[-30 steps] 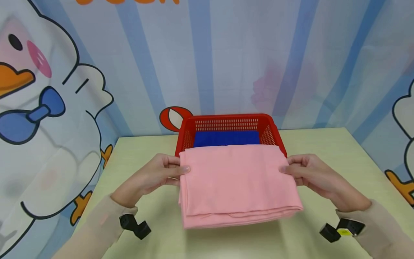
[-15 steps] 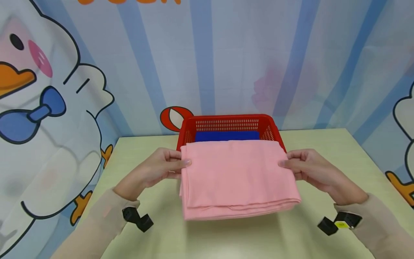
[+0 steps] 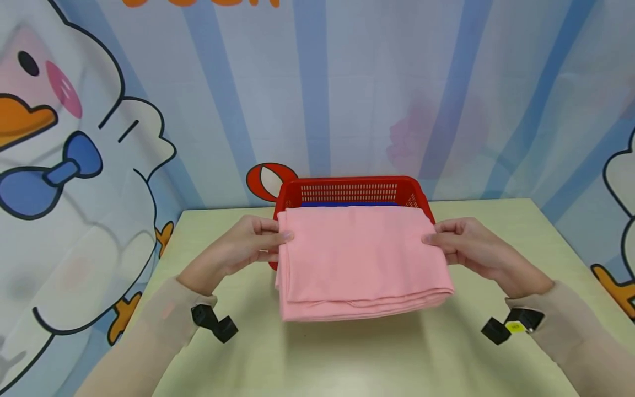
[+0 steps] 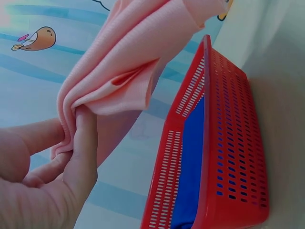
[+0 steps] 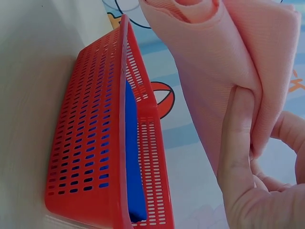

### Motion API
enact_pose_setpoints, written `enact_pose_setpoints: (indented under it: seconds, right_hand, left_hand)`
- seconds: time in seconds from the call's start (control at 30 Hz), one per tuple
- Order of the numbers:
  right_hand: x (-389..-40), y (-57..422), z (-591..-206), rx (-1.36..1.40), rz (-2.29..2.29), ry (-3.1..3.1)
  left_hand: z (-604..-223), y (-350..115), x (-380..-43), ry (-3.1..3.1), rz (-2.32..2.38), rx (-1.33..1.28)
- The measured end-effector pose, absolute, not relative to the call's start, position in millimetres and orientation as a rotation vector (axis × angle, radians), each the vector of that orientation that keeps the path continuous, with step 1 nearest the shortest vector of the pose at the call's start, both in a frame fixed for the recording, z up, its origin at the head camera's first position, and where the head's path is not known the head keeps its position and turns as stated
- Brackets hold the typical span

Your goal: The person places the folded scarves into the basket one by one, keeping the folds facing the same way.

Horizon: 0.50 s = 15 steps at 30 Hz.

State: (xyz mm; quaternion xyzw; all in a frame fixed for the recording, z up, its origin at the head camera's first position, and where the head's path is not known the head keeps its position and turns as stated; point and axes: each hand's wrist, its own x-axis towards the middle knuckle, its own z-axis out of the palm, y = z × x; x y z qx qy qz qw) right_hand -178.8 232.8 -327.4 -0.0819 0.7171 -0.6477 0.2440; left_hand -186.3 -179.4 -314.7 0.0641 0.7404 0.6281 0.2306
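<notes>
A pink folded cloth (image 3: 364, 259), several layers thick, is held up between both hands in front of a red basket (image 3: 347, 184). My left hand (image 3: 248, 245) pinches its left edge, thumb on the near face and fingers behind. At the opposite edge my right hand (image 3: 471, 253) pinches it the same way. Both wrist views show the cloth above the level of the basket's rim. Inside the basket lies a blue cloth (image 4: 190, 167), also visible through the slots in the right wrist view. In the head view the pink cloth hides most of the basket.
The basket stands on a pale yellow-green table (image 3: 357, 358), near its back edge. Behind it hangs a blue striped backdrop (image 3: 357, 99) with cartoon ducks. A small black camera (image 3: 215, 323) is strapped to the left wrist, and another black camera (image 3: 513, 325) to the right.
Both hands have moved the pink cloth forward, up the head view, and it covers more of the basket. Less of the blue cloth shows. Both grips stay the same.
</notes>
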Motion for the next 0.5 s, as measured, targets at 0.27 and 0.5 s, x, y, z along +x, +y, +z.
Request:
enact_pose_setpoints:
  seconds: [0.27,0.5]
  right_hand:
    - [-190,229,-323,-0.208,-1.768,1.959]
    - [-196,228,-322,-0.198,-1.755,1.971]
  left_hand:
    - [-315,-184,-195,1.994,1.786,0.19]
    - [-312,-182,-201,2.017,1.777,0.169]
